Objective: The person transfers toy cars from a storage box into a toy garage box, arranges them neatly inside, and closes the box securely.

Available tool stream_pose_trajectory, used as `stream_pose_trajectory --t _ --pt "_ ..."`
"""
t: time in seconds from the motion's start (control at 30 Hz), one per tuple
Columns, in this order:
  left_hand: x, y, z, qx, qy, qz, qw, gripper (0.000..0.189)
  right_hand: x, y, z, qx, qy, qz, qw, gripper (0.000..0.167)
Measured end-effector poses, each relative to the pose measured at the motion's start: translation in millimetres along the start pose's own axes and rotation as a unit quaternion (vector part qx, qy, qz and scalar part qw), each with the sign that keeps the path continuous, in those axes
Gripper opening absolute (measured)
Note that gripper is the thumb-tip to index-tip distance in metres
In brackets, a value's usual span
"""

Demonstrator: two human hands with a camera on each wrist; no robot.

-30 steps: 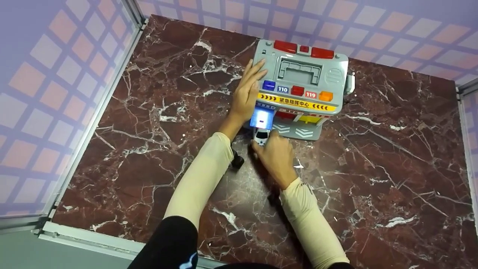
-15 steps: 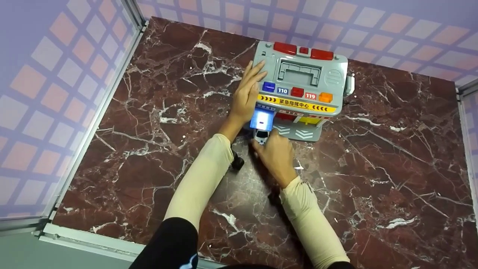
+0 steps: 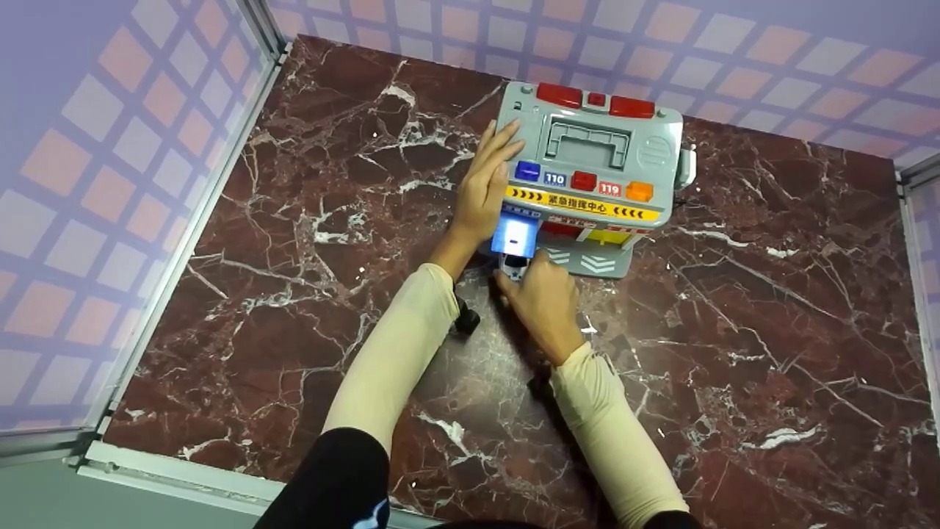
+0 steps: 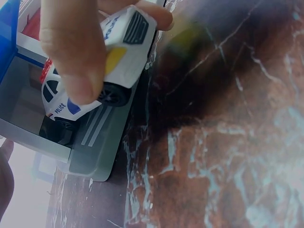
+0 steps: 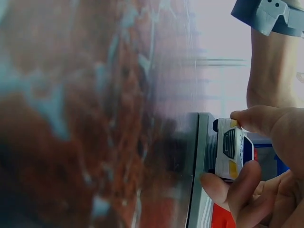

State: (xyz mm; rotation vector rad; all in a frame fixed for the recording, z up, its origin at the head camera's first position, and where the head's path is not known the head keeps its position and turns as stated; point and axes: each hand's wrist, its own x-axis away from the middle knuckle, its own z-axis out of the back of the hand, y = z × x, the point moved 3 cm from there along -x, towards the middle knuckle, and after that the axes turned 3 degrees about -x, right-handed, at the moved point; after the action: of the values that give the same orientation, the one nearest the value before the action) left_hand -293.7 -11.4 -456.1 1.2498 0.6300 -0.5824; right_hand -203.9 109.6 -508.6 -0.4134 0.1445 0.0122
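Observation:
My right hand (image 3: pixel 546 301) pinches a white toy police car (image 5: pixel 229 142) between thumb and fingers at its sides. In the left wrist view the car (image 4: pixel 127 61) shows "POLICE" lettering, a red roof light and black wheels. Its roof end points into the left bay of a grey toy emergency station (image 3: pixel 661 173), under a raised blue door (image 3: pixel 514 246). The wheels are over the ramp (image 4: pixel 95 161). With fingers extended, my left hand (image 3: pixel 481 191) rests along the station's left side and top edge. The car's leading end is hidden in the head view.
Red (image 3: pixel 562 229) and yellow (image 3: pixel 609 235) doors lie to the right of the blue one. Blue, red and orange buttons line the station top. The station stands on a dark red marbled surface (image 3: pixel 330 294), near a purple chequered back wall (image 3: pixel 661 44).
The car and my right hand have moved slightly forward, so a bit less of the car shows below the blue door. My left hand stays in place.

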Motion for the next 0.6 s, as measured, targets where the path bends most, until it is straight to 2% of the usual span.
stream_pose_trajectory --t 0.2,0.4,0.6 --pt "-0.5 0.7 -1.1 0.002 0.006 -0.009 0.9999 0.036 -2.9 0.9 -0.6 -0.017 0.011 -0.001 0.9998 0.055" --pt "-0.5 0.2 -1.6 0.006 0.005 -0.004 1.0000 0.035 -5.6 0.9 -1.0 -0.018 0.011 0.003 0.9998 0.054" --pt "-0.2 -0.7 -0.7 0.008 0.007 -0.002 0.9999 0.035 -8.5 1.0 -2.3 -0.022 0.009 -0.015 0.9996 0.055"
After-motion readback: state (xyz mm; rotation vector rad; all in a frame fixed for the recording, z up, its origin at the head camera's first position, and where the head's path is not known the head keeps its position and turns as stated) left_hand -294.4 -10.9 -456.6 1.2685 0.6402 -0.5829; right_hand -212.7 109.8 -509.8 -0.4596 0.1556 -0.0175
